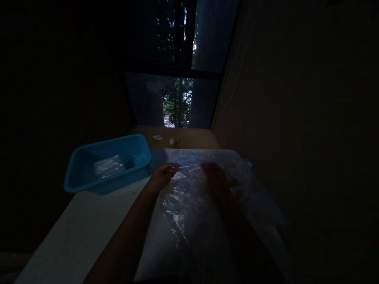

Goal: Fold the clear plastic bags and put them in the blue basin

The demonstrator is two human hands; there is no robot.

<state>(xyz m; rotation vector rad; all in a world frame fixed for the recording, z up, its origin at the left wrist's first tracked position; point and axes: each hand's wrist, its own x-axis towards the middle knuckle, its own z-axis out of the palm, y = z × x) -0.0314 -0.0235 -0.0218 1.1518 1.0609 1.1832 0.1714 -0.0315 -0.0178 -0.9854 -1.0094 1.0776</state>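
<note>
The view is very dim, with daylight entering through the window [204, 102] beyond the desk's [97, 225] far edge. Foliage [177, 100] outside carries small blown-out specks. Sharp glare streaks the clear plastic bag [177, 197]. Deep shadow mutes the right grip [214, 175], while the desk's near edge sinks into grainy, soft darkness.

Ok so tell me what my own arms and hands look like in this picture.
The left hand is ungloved and its forearm looks bare, with no sleeve, watch or bracelet visible. The right hand also seems ungloved, but that side is in deep shadow, so finer details can't be made out.
</note>
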